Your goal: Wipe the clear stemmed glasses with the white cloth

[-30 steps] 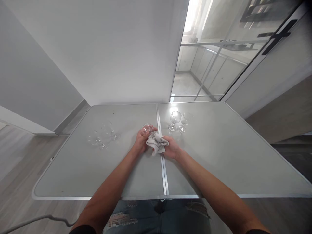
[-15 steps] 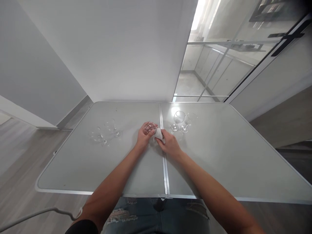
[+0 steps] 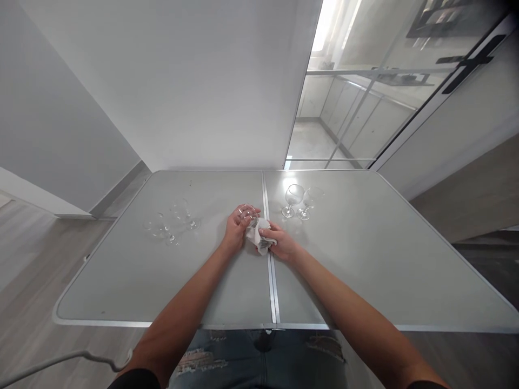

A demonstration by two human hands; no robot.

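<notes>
My left hand (image 3: 235, 228) is wrapped round the bowl of a clear stemmed glass (image 3: 248, 212), held tilted just above the middle of the table (image 3: 219, 275). A crumpled white cloth (image 3: 259, 236) covers the lower part of that glass, so its stem and foot are mostly hidden. The fingers of my right hand (image 3: 279, 241) are closed on the cloth, pressing it about the glass from the right side.
Two stemmed glasses stand upright right of the seam, one clear glass (image 3: 294, 195) beside another (image 3: 311, 200). On the left, two more glasses (image 3: 186, 214) stand close together. A wall (image 3: 182, 108) rises behind the table, with a glass door (image 3: 344, 108) at right.
My right hand has moved slightly down, and the cloth now spreads wider over the lower part of the glass. The left hand keeps its hold on the bowl. The view has shifted slightly.
</notes>
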